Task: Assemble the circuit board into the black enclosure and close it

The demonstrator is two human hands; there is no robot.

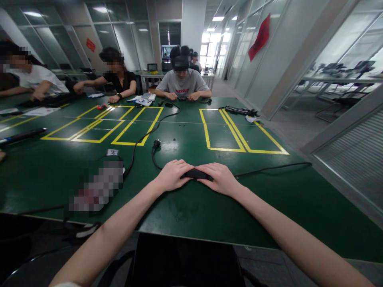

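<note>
A black power adapter (196,174) rests low over the green table (185,211), right in front of me. My left hand (176,174) has its fingers and thumb closed around the adapter's left end. Its right end is gripped by my right hand (220,177), fingers on top and thumb below. From the left side a cord with a black plug (156,144) curls out past my left hand. A thin black cable (275,168) runs off to the right from behind my right hand. Both ends of the adapter are hidden by my fingers.
Yellow tape rectangles (209,149) mark the tabletop. A blurred-out oblong object (100,186) lies to the left, with a long black cable (140,139) nearby. A folded black tripod-like item (239,111) sits at the back right. Several people sit across the table.
</note>
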